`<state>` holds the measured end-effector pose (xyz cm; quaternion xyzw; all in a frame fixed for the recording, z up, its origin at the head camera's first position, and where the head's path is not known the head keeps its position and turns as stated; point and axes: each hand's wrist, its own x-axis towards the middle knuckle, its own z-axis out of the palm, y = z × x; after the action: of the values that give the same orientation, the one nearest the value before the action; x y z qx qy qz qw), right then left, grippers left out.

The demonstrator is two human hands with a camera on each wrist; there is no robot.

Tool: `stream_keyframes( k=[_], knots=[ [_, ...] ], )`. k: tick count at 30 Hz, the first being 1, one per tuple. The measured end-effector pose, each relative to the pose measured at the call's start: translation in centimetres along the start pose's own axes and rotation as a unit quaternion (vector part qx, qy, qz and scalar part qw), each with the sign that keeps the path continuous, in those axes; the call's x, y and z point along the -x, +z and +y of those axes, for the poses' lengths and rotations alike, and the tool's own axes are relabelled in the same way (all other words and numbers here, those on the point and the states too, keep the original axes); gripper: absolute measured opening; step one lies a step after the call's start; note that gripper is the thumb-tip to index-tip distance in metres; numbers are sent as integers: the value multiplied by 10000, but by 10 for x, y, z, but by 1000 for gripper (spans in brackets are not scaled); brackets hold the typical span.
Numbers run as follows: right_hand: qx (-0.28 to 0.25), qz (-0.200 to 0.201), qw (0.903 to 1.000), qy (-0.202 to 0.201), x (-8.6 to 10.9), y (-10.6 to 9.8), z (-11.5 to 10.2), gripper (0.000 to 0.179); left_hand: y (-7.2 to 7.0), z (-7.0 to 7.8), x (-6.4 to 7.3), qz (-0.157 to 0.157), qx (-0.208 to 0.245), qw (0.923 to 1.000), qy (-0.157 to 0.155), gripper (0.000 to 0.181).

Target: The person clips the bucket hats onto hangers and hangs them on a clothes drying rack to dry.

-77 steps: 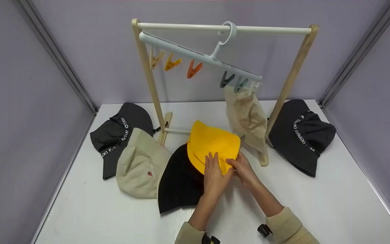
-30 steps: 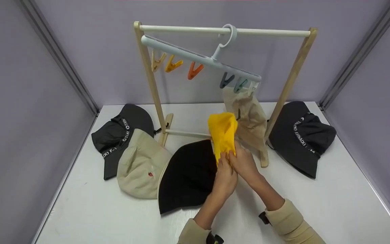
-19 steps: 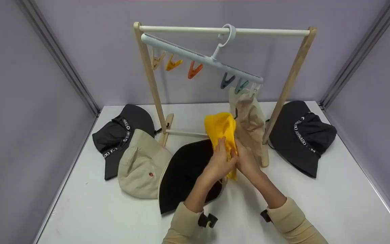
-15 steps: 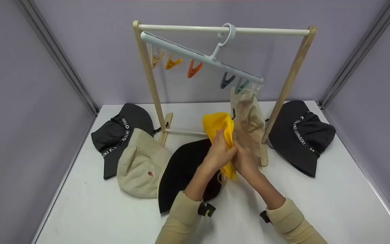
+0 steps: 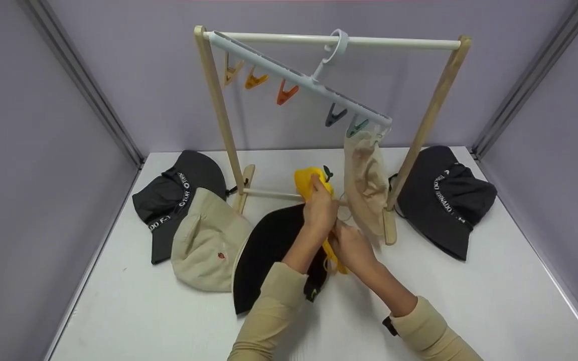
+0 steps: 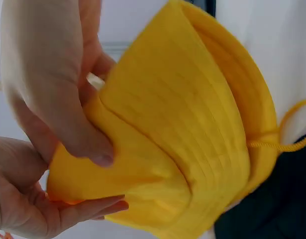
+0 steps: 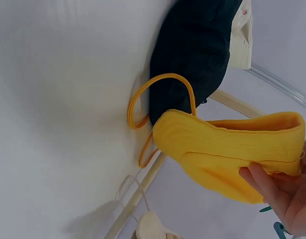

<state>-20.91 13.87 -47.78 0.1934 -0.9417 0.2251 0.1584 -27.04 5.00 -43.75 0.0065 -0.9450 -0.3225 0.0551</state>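
Note:
A yellow cloth hat (image 5: 306,181) with a green leaf-shaped tab on its crown and a yellow cord is held up folded between both hands, in front of the rack. My left hand (image 5: 320,208) grips its upper part. Lower down and to the right, my right hand (image 5: 353,246) pinches it, the fingertips partly hidden. The left wrist view shows the hat's stitched brim (image 6: 202,114) from close by, with both hands on the cloth. From the right wrist view, the hat (image 7: 212,142) looks flattened and its cord loops down. A black bucket hat (image 5: 269,255) lies just below the hands.
A light blue hanger (image 5: 294,75) tilts on the wooden rack's bar (image 5: 399,42), its right end lower. Colored clips hang from it; a beige hat (image 5: 367,175) hangs at the right end. Dark hats (image 5: 183,190) lie left and right (image 5: 444,200), a cream hat (image 5: 211,245) at left.
The yellow hat was spread wide, then turned and folded narrower. My left hand has moved up along it, the right slightly down. The hanger tilts more, its left end higher.

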Motion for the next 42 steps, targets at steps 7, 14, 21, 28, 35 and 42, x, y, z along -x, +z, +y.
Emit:
stream_keyframes(
  k=[7, 14, 21, 28, 35, 42],
  knots=[
    [-12, -638, 9979, 122, -2, -3, 2, 27, 5, -9, -7, 940, -880, 9910, 364, 29],
    [-504, -813, 9953, 132, -8, -9, 3, 29, 6, -16, -9, 1572, -1652, 9704, 800, 15],
    [-1516, -996, 9800, 816, -20, -30, 11, 32, 2, -19, -8, 1493, -1032, 9810, 689, 14],
    [-2890, -363, 9470, 1356, -60, -56, 29, 30, 2, -23, -6, 1494, -458, 9842, 832, 11],
    [-4056, -114, 8970, 1752, -117, -80, 41, 40, 4, -24, -5, 1167, -166, 9904, 728, 7],
    [-4483, -261, 8533, 2650, -151, -90, 40, 56, 8, -23, -4, 1374, 3, 9875, 771, 12]
  ],
)
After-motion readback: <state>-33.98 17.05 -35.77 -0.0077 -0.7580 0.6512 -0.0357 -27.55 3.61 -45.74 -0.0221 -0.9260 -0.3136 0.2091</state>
